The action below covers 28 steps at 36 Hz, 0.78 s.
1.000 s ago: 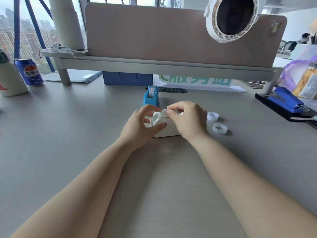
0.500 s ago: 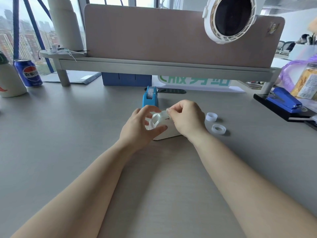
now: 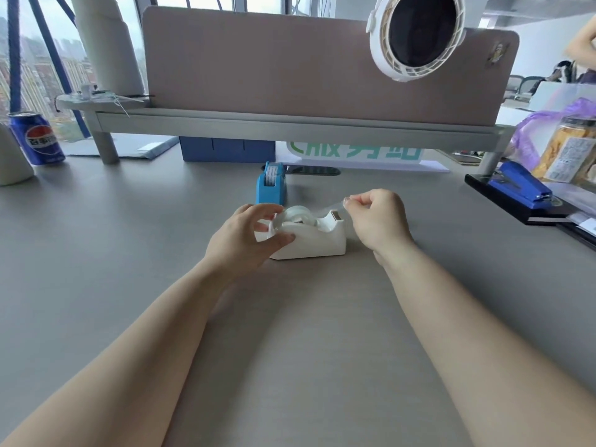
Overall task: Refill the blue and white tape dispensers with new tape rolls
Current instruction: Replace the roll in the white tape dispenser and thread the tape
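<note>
The white tape dispenser (image 3: 317, 241) sits on the grey desk in front of me with a clear tape roll (image 3: 298, 214) seated in it. My left hand (image 3: 248, 237) grips the dispenser's left end and the roll between thumb and fingers. My right hand (image 3: 377, 217) pinches the free end of the clear tape strip (image 3: 337, 205), stretched from the roll to the right above the cutter. The blue tape dispenser (image 3: 271, 185) stands just behind, with a roll in it. The spare rolls seen earlier are hidden behind my right hand.
A blue stapler (image 3: 522, 187) on a black tray lies at the right, next to a snack jar (image 3: 567, 150). A cola can (image 3: 37, 138) stands far left. A raised grey shelf (image 3: 290, 125) with a divider panel crosses the back; a white fan (image 3: 417, 33) hangs above.
My right hand has moved right from the roll, drawing a strip of tape out over the cutter. My left hand keeps hold of the dispenser and roll.
</note>
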Each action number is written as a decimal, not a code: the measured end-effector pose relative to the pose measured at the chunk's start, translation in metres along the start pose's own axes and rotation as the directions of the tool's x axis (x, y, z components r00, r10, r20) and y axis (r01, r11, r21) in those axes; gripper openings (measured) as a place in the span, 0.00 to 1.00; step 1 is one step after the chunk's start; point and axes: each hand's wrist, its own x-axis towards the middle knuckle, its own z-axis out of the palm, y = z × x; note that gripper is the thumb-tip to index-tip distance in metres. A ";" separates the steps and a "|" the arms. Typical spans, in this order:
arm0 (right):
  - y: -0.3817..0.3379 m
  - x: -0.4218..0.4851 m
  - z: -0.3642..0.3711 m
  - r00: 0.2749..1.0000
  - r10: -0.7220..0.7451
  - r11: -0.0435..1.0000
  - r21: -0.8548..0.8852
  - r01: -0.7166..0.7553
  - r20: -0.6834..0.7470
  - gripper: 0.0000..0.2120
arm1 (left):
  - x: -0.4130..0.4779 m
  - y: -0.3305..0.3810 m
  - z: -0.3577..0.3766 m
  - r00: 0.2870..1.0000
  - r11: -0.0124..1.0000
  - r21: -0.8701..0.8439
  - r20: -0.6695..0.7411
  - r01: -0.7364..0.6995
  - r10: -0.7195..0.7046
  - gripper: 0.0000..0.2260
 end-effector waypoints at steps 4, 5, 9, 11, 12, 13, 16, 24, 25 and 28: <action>0.008 0.005 -0.011 0.998 0.059 0.997 0.056 -0.059 0.000 0.08 | 0.000 -0.001 0.000 1.000 1.000 -0.025 0.009 -0.011 0.011 0.16; 0.010 0.006 -0.013 0.998 0.069 0.995 0.070 -0.069 0.000 0.06 | 0.000 -0.001 -0.001 1.000 1.000 -0.028 0.011 -0.012 0.012 0.16; 0.016 0.006 -0.018 0.996 0.087 0.990 0.115 -0.086 -0.003 0.07 | 0.000 -0.001 -0.001 1.000 0.999 -0.041 0.010 -0.018 0.018 0.15; 0.018 0.006 -0.018 0.996 0.092 0.989 0.118 -0.092 0.006 0.06 | 0.000 0.000 -0.001 1.000 0.999 -0.053 0.014 -0.014 0.015 0.15; 0.020 0.006 -0.018 0.995 0.098 0.988 0.121 -0.099 0.010 0.06 | 0.000 0.000 -0.001 1.000 0.998 -0.058 0.016 -0.010 0.011 0.15; 0.021 0.006 -0.018 0.994 0.104 0.986 0.126 -0.106 0.016 0.06 | 0.000 0.000 -0.001 1.000 0.998 -0.062 0.016 -0.007 0.008 0.15; 0.024 0.007 -0.016 0.992 0.121 0.984 0.127 -0.124 0.030 0.06 | 0.000 0.000 -0.001 1.000 0.997 -0.075 0.014 -0.005 0.006 0.16; 0.031 0.005 -0.013 0.986 0.160 0.984 0.077 -0.163 0.053 0.12 | -0.001 0.001 -0.001 1.000 0.995 -0.102 0.013 -0.006 0.008 0.15; 0.032 0.004 -0.012 0.986 0.157 0.985 0.058 -0.160 0.052 0.13 | -0.001 0.001 -0.001 1.000 0.994 -0.107 0.012 -0.007 0.009 0.15; 0.035 0.003 -0.009 0.990 0.140 0.990 -0.034 -0.139 0.032 0.14 | -0.001 0.001 -0.001 1.000 0.993 -0.115 0.012 -0.009 0.011 0.15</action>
